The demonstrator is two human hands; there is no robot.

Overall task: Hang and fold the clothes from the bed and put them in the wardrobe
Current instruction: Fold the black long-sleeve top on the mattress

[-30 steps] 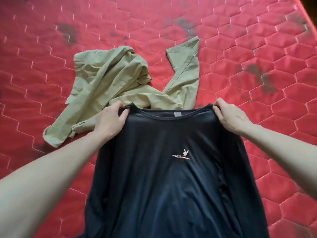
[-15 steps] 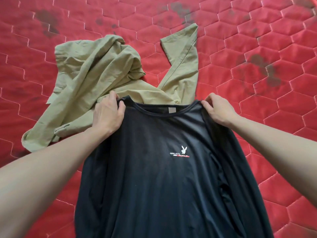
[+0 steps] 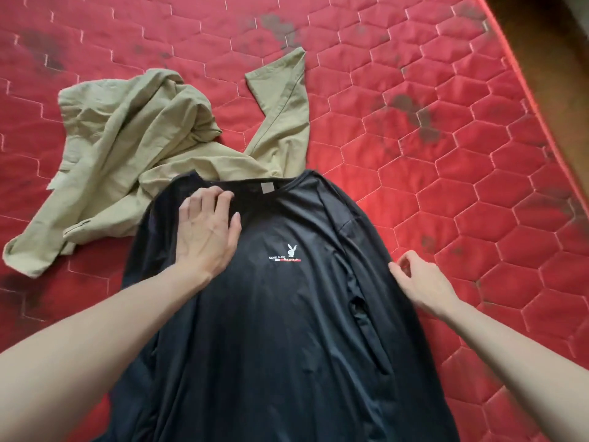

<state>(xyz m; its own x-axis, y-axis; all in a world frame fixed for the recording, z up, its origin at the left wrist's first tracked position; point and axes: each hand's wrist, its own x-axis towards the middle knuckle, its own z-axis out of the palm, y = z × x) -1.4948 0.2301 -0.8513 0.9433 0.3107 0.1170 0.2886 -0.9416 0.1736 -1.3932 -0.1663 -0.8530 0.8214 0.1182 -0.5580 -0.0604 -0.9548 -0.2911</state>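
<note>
1. On the red quilted mattress (image 3: pixel 446 129), a black shirt (image 3: pixel 287 314) is laid front up, its collar toward the far side and its lower part running out of view at the near edge.
2. Change noted: half a second ago both shoulders of the shirt were pinched and held up at the collar; both grips are now released and the shirt is left lying on the mattress.
3. Meaning for the task, as judged: the laying-out step is finished and smoothing before the fold appears to be in hand; no fold is yet made, and nothing is seen of the wardrobe.
4. Left hand (image 3: pixel 205 231): placed palm down on the shirt's chest just below the collar, fingers straight and spread, nothing gripped.
5. Right hand (image 3: pixel 420 282): set at the shirt's right edge by the sleeve, fingers loosely curled; whether cloth is pinched cannot be told.
6. Olive garment (image 3: pixel 127 148): left crumpled beyond the shirt, its near part overlapped by the black collar, one sleeve or leg pointing away; not yet handled.
</note>
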